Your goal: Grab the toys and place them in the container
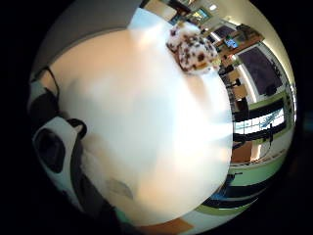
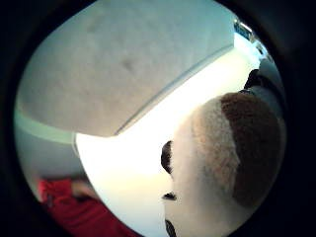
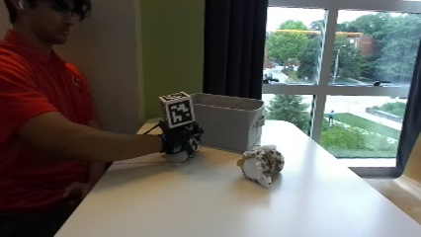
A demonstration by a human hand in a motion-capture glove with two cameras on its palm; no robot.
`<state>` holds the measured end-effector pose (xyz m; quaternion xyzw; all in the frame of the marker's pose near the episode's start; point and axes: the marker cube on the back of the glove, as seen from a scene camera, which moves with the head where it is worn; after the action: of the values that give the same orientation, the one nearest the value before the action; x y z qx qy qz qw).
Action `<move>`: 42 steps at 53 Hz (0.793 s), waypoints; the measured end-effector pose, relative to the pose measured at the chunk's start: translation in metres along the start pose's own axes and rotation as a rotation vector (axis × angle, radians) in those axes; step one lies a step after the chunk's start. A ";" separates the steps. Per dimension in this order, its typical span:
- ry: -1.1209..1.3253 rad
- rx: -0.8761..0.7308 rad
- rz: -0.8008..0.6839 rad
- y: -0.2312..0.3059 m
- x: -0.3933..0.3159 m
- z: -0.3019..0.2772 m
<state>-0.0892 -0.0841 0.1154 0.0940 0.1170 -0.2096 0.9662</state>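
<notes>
Gloved right hand (image 3: 179,140) sits low on the white table (image 3: 217,202), fingers curled around a brown-and-white plush toy (image 2: 222,163). Grey container (image 3: 227,120) stands just behind, at one o'clock from the hand. Spotted plush toy (image 3: 262,164) lies at three o'clock, apart.

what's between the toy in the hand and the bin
Nothing visible. The gloved hand holds a brown-and-white plush toy just in front of the grey bin, whose near wall rises right behind it. The spotted toy lies off to the side on the table, out of that path.
</notes>
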 end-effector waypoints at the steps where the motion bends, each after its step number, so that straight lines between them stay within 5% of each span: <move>1: -0.018 -0.005 0.009 0.000 0.002 -0.002; 42: -0.071 0.053 0.042 -0.085 0.017 -0.147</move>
<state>-0.1375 -0.1329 -0.0405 0.1143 0.0753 -0.1956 0.9711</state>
